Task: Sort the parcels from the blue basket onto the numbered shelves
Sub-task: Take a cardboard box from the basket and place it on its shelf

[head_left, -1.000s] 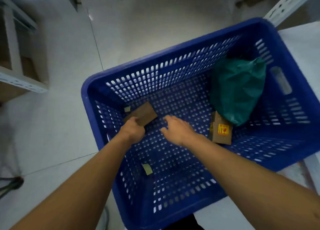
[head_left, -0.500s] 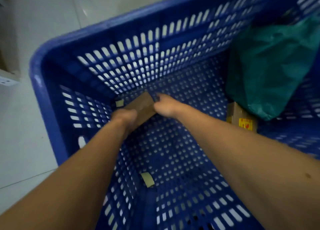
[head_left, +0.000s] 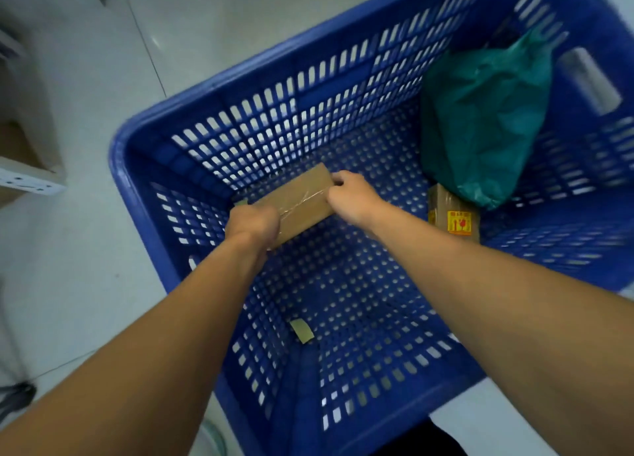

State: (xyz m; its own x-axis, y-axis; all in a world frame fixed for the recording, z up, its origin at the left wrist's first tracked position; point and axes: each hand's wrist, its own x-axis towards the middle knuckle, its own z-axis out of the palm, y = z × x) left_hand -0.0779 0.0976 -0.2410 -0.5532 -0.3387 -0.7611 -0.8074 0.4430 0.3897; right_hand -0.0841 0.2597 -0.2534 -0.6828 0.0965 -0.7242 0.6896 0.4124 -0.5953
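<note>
Inside the blue basket [head_left: 144,187] a flat brown cardboard parcel [head_left: 302,199], taped across its top, is held at the far left corner. My left hand [head_left: 252,224] grips its near end. My right hand [head_left: 353,196] grips its far right end. A green plastic bag parcel [head_left: 480,126] leans against the right side of the basket. A small cardboard box with a yellow and red sticker [head_left: 453,217] lies just below the bag.
A scrap of tape [head_left: 302,330] sticks to the basket's near wall. A white shelf edge with a cardboard box [head_left: 24,174] shows at the left. Pale tiled floor [head_left: 85,266] surrounds the basket's left side.
My right hand reached across the basket floor and took hold of the brown parcel's far end. Both hands now hold it, and it sits higher and flatter toward me.
</note>
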